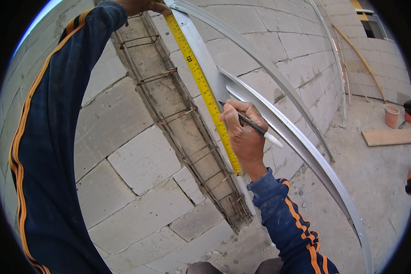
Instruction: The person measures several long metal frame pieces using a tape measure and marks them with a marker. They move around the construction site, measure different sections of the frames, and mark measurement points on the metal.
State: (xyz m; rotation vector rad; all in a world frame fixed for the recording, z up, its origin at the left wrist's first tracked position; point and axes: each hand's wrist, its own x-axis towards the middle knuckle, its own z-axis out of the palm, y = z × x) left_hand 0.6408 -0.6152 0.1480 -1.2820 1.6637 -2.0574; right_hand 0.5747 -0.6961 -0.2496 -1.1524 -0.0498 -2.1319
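Observation:
My right hand (246, 132) grips a black marker pen (251, 122) with a white rear end, its tip against a flat grey metal strip (210, 68) beside the tape. A yellow tape measure blade (194, 68) stretches along that strip from upper left to lower right; its lower end lies close to my right wrist. My left hand (144, 5) reaches to the top edge of the picture, fingers closed at the tape's upper end, the rest of it cut off. Other bent-looking metal channels (287, 123) run off from the strip toward the lower right.
Left of the tape, a rebar cage (169, 118) stands in a gap in the grey block wall (141, 160). On the concrete floor at right are an orange bucket (391, 115) and a wooden board (386, 137). A long pole (360, 59) leans on the far wall.

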